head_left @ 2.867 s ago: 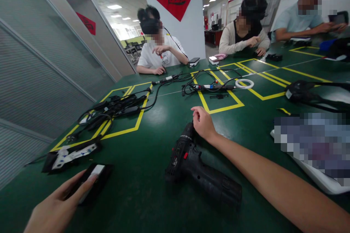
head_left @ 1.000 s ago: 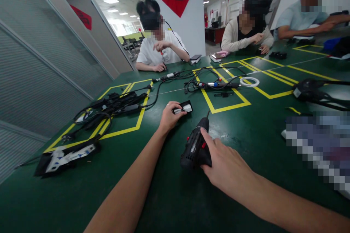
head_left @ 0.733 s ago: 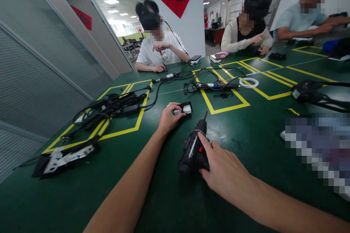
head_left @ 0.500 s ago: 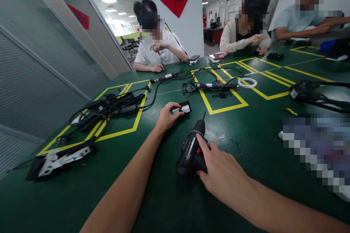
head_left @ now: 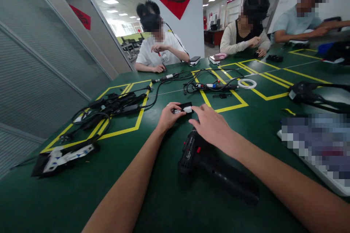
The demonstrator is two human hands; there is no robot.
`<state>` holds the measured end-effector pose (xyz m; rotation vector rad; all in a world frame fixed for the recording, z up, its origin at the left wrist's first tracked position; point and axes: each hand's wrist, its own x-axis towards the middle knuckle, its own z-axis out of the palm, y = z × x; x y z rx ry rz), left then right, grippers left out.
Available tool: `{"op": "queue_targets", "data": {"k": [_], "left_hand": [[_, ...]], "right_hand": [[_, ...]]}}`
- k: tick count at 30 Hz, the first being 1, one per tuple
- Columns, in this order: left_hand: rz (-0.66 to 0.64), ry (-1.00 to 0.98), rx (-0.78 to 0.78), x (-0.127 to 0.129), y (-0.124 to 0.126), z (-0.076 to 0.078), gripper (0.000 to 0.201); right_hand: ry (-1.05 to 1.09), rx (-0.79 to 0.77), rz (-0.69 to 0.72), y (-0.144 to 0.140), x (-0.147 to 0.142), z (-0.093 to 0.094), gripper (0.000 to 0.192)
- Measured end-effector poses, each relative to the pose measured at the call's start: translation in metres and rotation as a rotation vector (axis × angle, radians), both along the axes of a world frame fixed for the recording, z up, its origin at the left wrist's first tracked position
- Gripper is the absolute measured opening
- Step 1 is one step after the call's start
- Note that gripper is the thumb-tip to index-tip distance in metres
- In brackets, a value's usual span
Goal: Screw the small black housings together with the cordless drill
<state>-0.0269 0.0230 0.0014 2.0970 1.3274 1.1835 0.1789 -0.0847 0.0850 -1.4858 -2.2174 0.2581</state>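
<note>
My left hand (head_left: 170, 116) grips the left end of a small black rectangular part (head_left: 188, 108) with white or silvery pieces in it, low over the green table. My right hand (head_left: 209, 122) reaches to the right end of that part, its fingers apart and the index fingertip at or close to the edge. Whether the fingertip touches cannot be made out. Under and in front of my right hand a black cordless drill (head_left: 188, 153) with a red button lies on its side, its handle pointing right. Its chuck end is partly hidden by my right hand.
Tangled black cables (head_left: 117, 105) lie at left, beside a black-and-white strip-like part (head_left: 65, 158). Ahead are soldering-iron-like tools with cords (head_left: 213, 86) and a white ring (head_left: 247, 83). A pixelated tray-like object (head_left: 314, 149) is at right. Several people sit across the table.
My right hand has let go of the drill, leaving it lying on the table, and has moved forward to the small black part. My left hand stays on that part.
</note>
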Motion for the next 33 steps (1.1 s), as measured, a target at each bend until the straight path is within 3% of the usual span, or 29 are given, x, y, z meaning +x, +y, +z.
{"op": "queue_targets", "data": {"k": [4,8,13,22,33], "left_hand": [[0.005,0.002,0.061,0.000,-0.001,-0.003,0.026],[0.009,0.020,0.138,0.002,-0.003,-0.004,0.025],[-0.010,0.021,0.181,0.004,-0.006,-0.004,0.023],[-0.001,0.094,0.186,0.005,-0.014,0.002,0.025],[-0.015,0.102,0.219,0.005,-0.012,-0.003,0.025]], "right_hand": [[0.028,0.000,0.106,0.064,-0.010,-0.025,0.041],[0.095,-0.035,0.157,0.096,-0.010,-0.050,0.032],[0.173,-0.046,0.166,0.101,-0.005,-0.062,0.030],[0.216,-0.052,0.152,0.100,-0.006,-0.063,0.029],[0.214,-0.051,0.146,0.101,-0.007,-0.063,0.029]]}}
